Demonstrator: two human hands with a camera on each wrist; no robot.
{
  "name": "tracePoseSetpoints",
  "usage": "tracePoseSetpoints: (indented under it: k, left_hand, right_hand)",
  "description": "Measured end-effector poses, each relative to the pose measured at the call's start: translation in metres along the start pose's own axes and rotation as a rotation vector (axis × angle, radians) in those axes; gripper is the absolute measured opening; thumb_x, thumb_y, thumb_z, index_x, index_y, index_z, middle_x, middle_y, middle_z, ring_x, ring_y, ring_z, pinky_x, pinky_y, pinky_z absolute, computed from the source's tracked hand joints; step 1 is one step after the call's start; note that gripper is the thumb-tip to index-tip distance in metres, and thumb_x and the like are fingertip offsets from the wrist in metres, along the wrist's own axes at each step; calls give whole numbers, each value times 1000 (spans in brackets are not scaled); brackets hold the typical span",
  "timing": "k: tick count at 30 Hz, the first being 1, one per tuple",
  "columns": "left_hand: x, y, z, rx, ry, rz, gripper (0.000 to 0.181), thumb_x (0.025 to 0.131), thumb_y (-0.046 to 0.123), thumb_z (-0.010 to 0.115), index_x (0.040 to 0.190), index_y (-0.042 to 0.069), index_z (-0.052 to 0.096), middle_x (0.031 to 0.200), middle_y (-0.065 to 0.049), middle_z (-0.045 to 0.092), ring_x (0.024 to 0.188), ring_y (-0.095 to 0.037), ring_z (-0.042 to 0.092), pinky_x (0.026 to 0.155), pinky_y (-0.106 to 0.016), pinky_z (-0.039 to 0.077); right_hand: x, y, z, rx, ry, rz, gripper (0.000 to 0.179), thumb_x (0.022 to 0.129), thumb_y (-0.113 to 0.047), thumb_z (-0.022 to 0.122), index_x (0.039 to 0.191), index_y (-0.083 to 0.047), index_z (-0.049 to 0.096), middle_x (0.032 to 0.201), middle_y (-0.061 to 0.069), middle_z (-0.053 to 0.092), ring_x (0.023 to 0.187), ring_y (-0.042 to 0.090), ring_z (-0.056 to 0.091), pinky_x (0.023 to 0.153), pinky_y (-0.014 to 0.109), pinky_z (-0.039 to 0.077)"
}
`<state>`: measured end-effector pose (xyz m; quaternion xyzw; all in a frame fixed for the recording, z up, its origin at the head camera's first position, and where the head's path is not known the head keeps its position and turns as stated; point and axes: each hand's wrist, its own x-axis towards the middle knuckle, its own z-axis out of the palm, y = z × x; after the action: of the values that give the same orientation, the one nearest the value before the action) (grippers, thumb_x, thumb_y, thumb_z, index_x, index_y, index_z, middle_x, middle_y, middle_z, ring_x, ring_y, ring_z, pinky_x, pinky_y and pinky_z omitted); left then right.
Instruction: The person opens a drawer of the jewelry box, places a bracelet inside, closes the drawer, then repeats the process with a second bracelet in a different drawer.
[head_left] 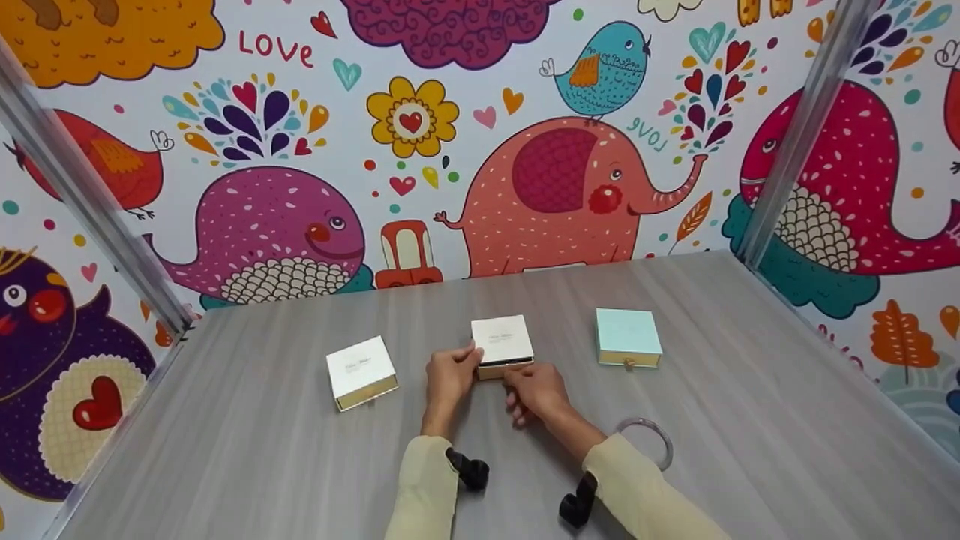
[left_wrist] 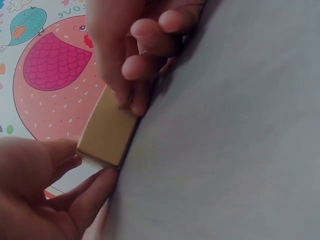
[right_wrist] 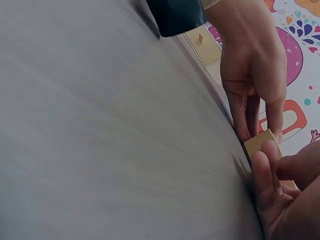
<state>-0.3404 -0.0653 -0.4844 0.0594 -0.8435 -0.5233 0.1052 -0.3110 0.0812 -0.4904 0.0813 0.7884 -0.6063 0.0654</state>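
Note:
A small white drawer box [head_left: 502, 337] with a gold front sits in the middle of the table, dark lettering on its lid. My left hand [head_left: 450, 379] grips it at its left side, thumb and fingers on either side of the corner. At the gold drawer front [left_wrist: 107, 130], my right hand [head_left: 540, 390] pinches the small pull between thumb and index finger; the fingertips mostly hide the pull. A thin dark gap shows under the lid's front edge in the head view. The right hand's other fingers curl loosely beneath.
To the left stands another white box [head_left: 362, 369] with a gold front. A mint-green box [head_left: 628, 330] with a gold front and small pull is at the right. A shiny ring-shaped bangle [head_left: 668, 448] lies beside the right forearm. A printed cartoon wall [head_left: 420, 172] borders the table's back.

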Motion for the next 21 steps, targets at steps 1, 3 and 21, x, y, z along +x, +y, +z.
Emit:
tracePoseSetpoints:
  k: [1, 3, 21]
  left_hand:
    - [0, 0, 0, -2, -1, -6, 21, 90, 23, 73, 106, 11, 79, 91, -9, 79, 73, -13, 62, 66, -26, 49]
    - [0, 0, 0, 3, -1, -16, 20, 90, 23, 73, 105, 13, 80, 85, -7, 78, 69, -10, 59, 64, -24, 46]
    - [0, 0, 1, -4, -5, -33, 21, 91, 24, 73, 107, 13, 79, 84, -5, 77, 69, -10, 57, 63, -23, 45]
  right_hand:
    - [0, 0, 0, -5, 3, 1, 24, 98, -17, 59, 84, 0, 69, 55, -1, 61, 38, 8, 54, 41, 27, 52]
    - [0, 0, 0, -14, 8, 1, 25, 98, -18, 60, 83, 0, 69, 54, -1, 61, 38, 8, 54, 41, 27, 52]
    - [4, -4, -1, -59, -4, 58, 34, 99, -22, 58, 72, -4, 68, 48, -1, 58, 38, 8, 54, 38, 24, 49]
